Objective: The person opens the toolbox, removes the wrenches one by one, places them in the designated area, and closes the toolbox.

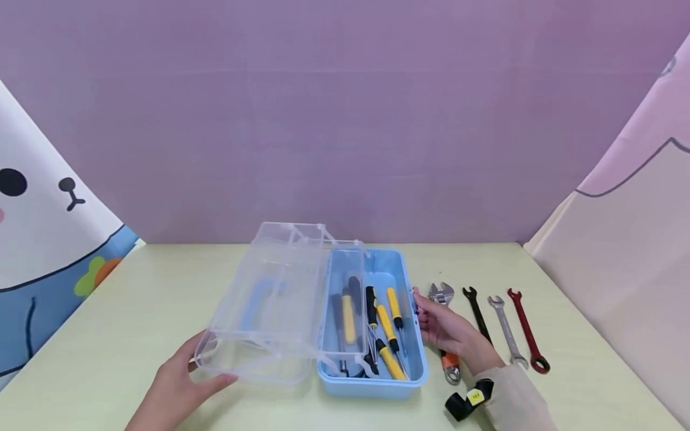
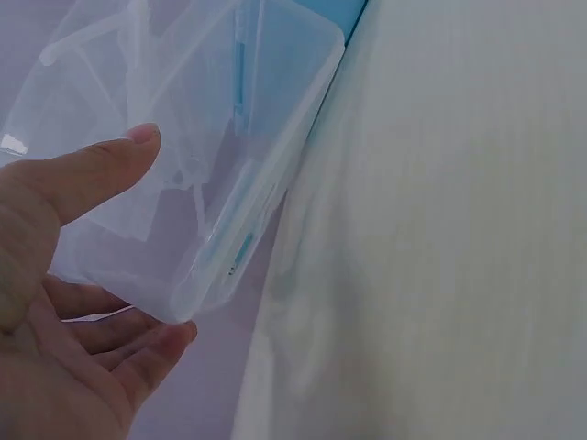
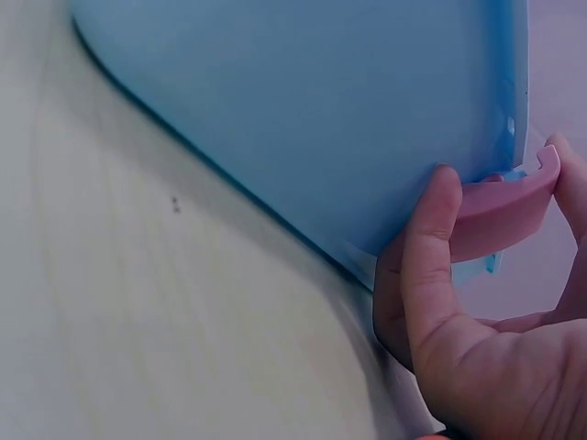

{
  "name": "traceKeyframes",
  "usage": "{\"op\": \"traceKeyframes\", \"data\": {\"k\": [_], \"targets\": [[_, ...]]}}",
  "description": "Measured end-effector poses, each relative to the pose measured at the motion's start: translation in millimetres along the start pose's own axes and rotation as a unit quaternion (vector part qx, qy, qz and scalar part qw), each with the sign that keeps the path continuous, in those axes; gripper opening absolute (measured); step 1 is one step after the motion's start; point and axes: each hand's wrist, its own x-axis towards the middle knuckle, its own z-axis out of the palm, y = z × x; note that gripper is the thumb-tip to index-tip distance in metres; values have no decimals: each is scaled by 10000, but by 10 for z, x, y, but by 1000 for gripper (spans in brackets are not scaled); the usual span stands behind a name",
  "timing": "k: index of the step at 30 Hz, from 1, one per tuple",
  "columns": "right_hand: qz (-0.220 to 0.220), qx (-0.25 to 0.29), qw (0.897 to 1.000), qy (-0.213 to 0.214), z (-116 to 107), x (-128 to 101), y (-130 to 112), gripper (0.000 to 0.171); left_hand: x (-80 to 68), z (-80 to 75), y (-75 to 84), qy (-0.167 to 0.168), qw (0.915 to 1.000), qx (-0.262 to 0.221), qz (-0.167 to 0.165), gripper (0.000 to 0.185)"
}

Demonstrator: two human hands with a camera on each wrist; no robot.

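Observation:
An open blue toolbox (image 1: 377, 386) sits mid-table with several yellow-and-black screwdrivers (image 1: 388, 329) inside. Its clear plastic lid (image 1: 269, 299) lies swung open to the left. My left hand (image 1: 185, 377) grips the lid's near left corner. In the left wrist view the thumb lies over the clear lid (image 2: 248, 137) and the fingers (image 2: 170, 339) curl beneath it. My right hand (image 1: 431, 320) is at the box's right side. The right wrist view shows its thumb (image 3: 440, 211) on the blue wall (image 3: 321, 110) and a finger hooked over a pink latch (image 3: 500, 206).
Right of the box lie an adjustable wrench (image 1: 442, 293), a black spanner (image 1: 477, 311), a silver one (image 1: 507, 332) and a red one (image 1: 528, 335). A black tape roll (image 1: 466, 402) sits by my right wrist. Fabric drapes flank the pale green table (image 1: 135, 311).

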Motion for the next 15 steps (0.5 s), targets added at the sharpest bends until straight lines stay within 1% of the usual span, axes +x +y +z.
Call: {"op": "traceKeyframes", "data": {"k": [2, 4, 7, 10, 12, 14, 15], "targets": [[12, -30, 10000, -7, 0, 0, 7, 22, -17, -21, 29, 108, 9999, 62, 103, 94], [25, -42, 10000, -11, -2, 1, 14, 23, -31, -41, 63, 315, 9989, 133, 310, 95], [32, -33, 10000, -8, -3, 3, 18, 24, -47, -79, 122, 667, 9952, 277, 661, 95], [30, -21, 10000, -7, 0, 9, 14, 24, -56, -117, 189, 1052, 9883, 395, 1029, 92], [16, -32, 10000, -2, -2, 14, 12, 24, -53, -134, 238, 1300, 9822, 389, 1296, 91], [-3, -26, 10000, -11, -3, 21, 12, 24, -55, -148, 298, 1478, 9771, 434, 1469, 91], [-29, -41, 10000, -29, -4, 25, 14, 24, -55, -157, 327, 1515, 9754, 445, 1537, 92]]}}
